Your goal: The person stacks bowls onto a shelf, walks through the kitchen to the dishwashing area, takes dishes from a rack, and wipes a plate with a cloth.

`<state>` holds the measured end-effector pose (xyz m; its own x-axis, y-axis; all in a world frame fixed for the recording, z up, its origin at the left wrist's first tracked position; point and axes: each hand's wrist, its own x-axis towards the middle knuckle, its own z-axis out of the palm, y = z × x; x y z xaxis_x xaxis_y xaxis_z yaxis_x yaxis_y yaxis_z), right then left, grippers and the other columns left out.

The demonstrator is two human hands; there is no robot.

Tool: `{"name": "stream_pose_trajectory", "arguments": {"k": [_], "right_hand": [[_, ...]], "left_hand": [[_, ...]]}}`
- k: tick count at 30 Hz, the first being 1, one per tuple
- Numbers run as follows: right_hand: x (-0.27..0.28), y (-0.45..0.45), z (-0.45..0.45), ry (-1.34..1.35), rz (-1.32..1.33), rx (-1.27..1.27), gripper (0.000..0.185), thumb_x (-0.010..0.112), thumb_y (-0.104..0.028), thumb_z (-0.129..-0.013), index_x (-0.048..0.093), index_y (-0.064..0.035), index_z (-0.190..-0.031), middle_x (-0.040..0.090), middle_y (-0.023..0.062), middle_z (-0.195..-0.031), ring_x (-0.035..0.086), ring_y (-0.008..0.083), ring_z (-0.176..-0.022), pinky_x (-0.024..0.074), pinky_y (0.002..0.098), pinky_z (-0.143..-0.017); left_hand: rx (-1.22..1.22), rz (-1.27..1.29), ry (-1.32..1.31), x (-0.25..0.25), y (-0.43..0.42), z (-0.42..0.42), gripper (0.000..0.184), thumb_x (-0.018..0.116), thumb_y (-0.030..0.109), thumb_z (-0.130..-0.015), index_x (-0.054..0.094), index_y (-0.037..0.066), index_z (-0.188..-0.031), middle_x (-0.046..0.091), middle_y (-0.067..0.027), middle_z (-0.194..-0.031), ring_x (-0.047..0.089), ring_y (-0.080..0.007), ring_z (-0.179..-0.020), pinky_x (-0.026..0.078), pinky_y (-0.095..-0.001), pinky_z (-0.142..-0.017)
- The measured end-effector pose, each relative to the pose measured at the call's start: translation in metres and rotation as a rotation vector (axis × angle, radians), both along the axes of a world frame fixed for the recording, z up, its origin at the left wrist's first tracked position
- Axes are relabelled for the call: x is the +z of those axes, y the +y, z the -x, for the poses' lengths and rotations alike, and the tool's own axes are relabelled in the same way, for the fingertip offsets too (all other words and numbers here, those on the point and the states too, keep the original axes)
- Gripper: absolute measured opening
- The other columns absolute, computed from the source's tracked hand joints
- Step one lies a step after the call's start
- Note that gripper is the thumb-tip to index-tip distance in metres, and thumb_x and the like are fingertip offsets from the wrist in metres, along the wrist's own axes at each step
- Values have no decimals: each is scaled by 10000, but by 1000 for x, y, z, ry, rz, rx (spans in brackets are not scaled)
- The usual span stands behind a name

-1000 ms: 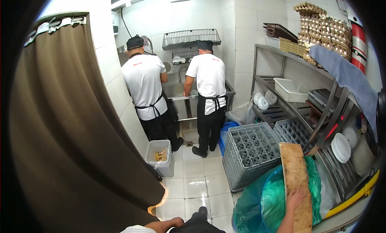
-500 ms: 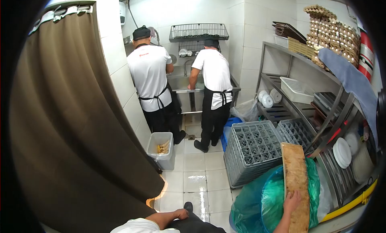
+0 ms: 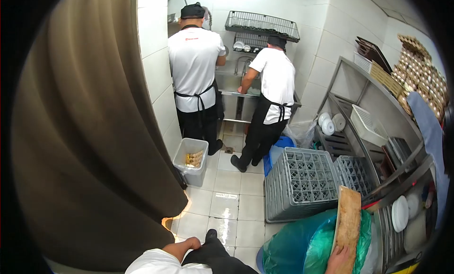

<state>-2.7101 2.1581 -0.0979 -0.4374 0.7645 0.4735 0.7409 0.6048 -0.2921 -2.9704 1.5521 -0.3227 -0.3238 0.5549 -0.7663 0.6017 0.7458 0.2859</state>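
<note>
My right hand lies on the lower part of a long brown board, its fingers spread over the surface. The board leans upright across a bin lined with a green plastic bag. My left hand hangs near my thigh at the bottom centre, its fingers curled; whether anything is inside it is hidden. Grey glass racks stand stacked just beyond the bin.
Two people in white shirts stand at a steel sink. A bin with food scraps is by the left wall. A brown curtain hangs left; metal shelves with plates and egg trays line the right.
The view has tilted and turned, so the room appears shifted. My right hand sits lower in view, still on the board. My left hand has moved a little left and up in view.
</note>
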Motion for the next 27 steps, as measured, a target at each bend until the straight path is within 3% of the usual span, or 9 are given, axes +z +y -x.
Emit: {"name": "stream_pose_trajectory", "arguments": {"k": [4,14,18,20,21,22,23,24,27], "right_hand": [[170,-123,39,-451,-389,130,492,563,-313,-843,522,8,-1214,545,250,-1187,522,384,-1086,408,439,-953],[144,-134,119,-664,-313,-186,536,573,-320,-832,488,-6,-1259,506,254,-1235,474,391,-1143,362,450,-997],[80,-150,158,-539,-198,-37,555,577,-322,-828,474,-12,-1276,491,255,-1254,455,394,-1166,344,454,-1015],[9,-170,178,-235,39,324,596,594,-369,-827,458,-24,-1293,479,251,-1267,412,410,-1199,273,472,-1060],[-36,-192,198,-177,110,401,568,670,-170,-751,459,46,-1232,450,273,-1269,387,444,-1202,310,479,-1020],[-82,-207,200,-214,301,415,597,695,-157,-714,463,56,-1221,463,271,-1238,383,438,-1199,291,494,-1023],[-128,-223,199,-127,274,523,459,665,-147,-723,539,6,-1137,566,204,-1057,544,384,-975,432,497,-839],[-144,-242,174,-514,528,452,600,606,-387,-843,449,-25,-1295,470,235,-1275,462,376,-1145,398,469,-952],[-190,-262,180,-882,939,402,586,604,-389,-846,458,-27,-1283,484,227,-1252,476,370,-1118,410,465,-927]], "left_hand": [[70,-32,-81,-32,-12,9,369,467,301,-823,692,46,-967,622,-201,-1079,599,-358,-993,465,-420,-848],[143,-169,-18,-59,-13,108,345,476,284,-805,698,55,-937,631,-195,-1060,596,-362,-999,469,-425,-849],[120,-87,-11,-41,-12,164,377,480,345,-833,694,63,-962,622,-177,-1101,580,-363,-1029,454,-423,-894],[76,-75,8,-56,-12,186,371,475,337,-843,694,64,-967,621,-178,-1105,579,-371,-1024,453,-429,-896],[31,-116,41,-64,-13,196,359,471,319,-842,695,63,-957,627,-178,-1087,587,-373,-1004,461,-436,-879],[-14,-156,75,-70,-15,208,348,467,302,-841,696,63,-948,634,-178,-1070,594,-376,-983,468,-443,-861],[-33,-148,81,-68,-13,218,348,467,302,-841,696,63,-948,634,-178,-1070,594,-376,-983,468,-443,-861],[-133,-207,110,-65,-7,227,337,464,282,-837,696,61,-941,641,-178,-1043,604,-376,-956,476,-450,-840],[-80,-395,111,-66,4,247,303,477,238,-802,700,62,-909,659,-167,-977,628,-363,-892,491,-459,-796]]}}
